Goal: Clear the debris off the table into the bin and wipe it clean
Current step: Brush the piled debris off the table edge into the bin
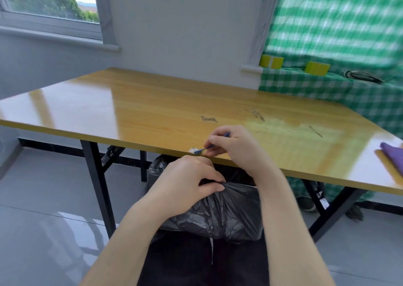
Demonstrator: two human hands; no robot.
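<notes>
Two hands are at work at the near edge of the wooden counter [152, 102], a glossy yellow top on black folding legs over a grey tiled floor. Behind it stands a pale wall with a window [48, 4]; green checked cloth [340, 24] hangs to my right, with two yellow-green tape rolls [271, 61] on its ledge. Dark smears [209, 118] mark the surface right of centre. A purple cloth [392, 155] lies at the far right edge. My right hand [237, 148] pinches a thin blue stick [210, 147], long axis sloping from upper right to lower left, its lower tip at a small white scrap [193, 150] on the counter's edge. My left hand [187, 183] is clenched on the bunched rim of the black bin bag [229, 211], just below that edge.
</notes>
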